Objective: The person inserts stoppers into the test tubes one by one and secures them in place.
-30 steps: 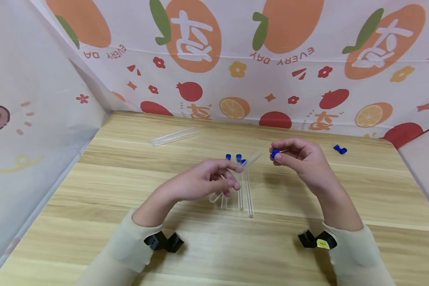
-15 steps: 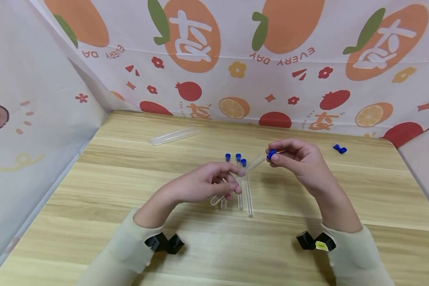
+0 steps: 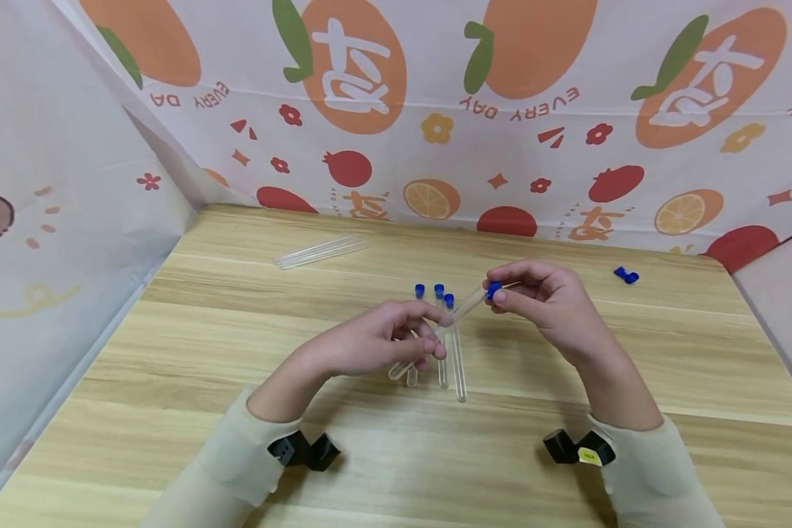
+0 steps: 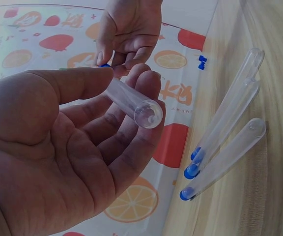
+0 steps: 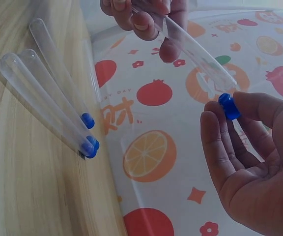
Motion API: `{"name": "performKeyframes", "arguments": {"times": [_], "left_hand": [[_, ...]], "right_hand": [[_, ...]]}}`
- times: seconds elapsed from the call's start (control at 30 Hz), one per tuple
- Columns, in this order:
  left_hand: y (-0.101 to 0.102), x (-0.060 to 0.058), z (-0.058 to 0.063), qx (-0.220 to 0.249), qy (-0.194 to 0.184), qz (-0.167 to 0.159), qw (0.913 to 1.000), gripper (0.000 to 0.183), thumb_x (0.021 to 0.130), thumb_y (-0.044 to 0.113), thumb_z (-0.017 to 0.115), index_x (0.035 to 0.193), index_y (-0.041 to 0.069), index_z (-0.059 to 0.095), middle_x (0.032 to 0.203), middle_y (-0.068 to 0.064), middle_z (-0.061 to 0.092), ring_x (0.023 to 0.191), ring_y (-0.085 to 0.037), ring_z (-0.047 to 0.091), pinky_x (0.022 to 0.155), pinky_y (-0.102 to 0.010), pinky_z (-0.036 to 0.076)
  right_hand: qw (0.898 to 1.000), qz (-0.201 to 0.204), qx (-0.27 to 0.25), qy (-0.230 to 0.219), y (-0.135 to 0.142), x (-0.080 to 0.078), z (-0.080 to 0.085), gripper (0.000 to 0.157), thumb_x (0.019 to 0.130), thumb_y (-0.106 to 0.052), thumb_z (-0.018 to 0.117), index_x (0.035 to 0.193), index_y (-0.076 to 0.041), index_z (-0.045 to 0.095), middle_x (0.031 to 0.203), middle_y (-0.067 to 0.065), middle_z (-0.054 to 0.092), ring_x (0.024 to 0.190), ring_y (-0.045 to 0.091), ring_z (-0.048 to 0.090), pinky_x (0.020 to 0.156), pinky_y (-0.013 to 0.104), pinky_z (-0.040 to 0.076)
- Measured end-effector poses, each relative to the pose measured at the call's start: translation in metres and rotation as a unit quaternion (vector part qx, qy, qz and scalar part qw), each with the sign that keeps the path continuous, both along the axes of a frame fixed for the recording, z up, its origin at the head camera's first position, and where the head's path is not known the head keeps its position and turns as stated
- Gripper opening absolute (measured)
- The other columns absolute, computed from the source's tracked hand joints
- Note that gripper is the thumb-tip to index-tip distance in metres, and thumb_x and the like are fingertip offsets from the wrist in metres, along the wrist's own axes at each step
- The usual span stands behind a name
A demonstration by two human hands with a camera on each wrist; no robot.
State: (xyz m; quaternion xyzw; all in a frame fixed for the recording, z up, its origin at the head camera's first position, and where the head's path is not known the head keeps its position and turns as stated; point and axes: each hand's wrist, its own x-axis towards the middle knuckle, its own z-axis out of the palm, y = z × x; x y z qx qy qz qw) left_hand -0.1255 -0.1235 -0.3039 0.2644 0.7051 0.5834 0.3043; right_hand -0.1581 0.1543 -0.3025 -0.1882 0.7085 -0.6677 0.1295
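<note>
One clear, round-ended tube (image 3: 468, 303) slants above the pale wood-grain bench (image 3: 402, 469) in the head view, from lower left up to the right, its middle hidden by the half-curled left hand (image 3: 378, 339) pinching it. Its mouth points toward a small blue plastic stopper (image 3: 493, 290), pinched in the right hand (image 3: 546, 299). In the left wrist view, the tube's rounded end faces the camera; the stopper is mostly hidden. In the right wrist view, whether mouth and stopper touch is unclear.
</note>
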Motion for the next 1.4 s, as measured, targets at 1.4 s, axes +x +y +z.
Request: {"name": "performKeyframes", "arguments": {"times": [1.4], "left_hand": [[0.015, 0.004, -0.008, 0.058, -0.091, 0.032, 0.9937, 0.031, 0.106, 0.008, 0.046, 0.134, -0.003, 0.053, 0.108, -0.023, 0.07, 0.082, -0.022, 0.073, 0.076, -0.053, 0.06]], "right_hand": [[0.998, -0.019, -0.064, 0.007, -0.007, 0.0, -0.004, 0.017, 0.098, -0.001, 0.059, 0.111, 0.001, 0.071, 0.098, 0.008, 0.073, 0.085, 0.016, 0.071, 0.081, 0.035, 0.061]]}}
